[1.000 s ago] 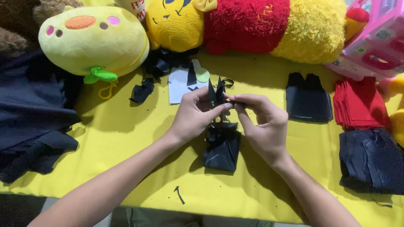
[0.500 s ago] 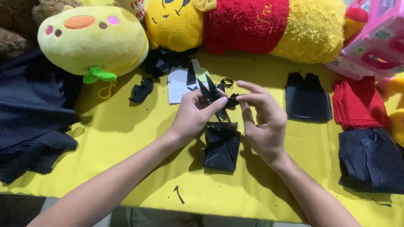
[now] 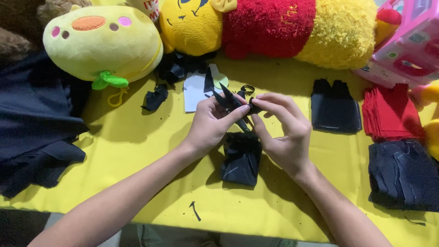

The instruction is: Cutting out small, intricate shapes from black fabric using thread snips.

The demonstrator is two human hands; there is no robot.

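Fingers of left hand (image 3: 208, 126) and right hand (image 3: 283, 132) pinched on small dark fabric piece (image 3: 228, 101), pointed, crumpled

Both hands meeting over mid-table: left hand (image 3: 211, 124) and right hand (image 3: 282, 132) pinching a small fabric piece (image 3: 231, 103) between them. Directly below, a folded cloth bundle (image 3: 241, 158) on the tablecloth (image 3: 137, 151). Behind, paper pattern (image 3: 195, 87); further back, plush toys (image 3: 103, 43). Right: cut fabric stacks (image 3: 335, 107).
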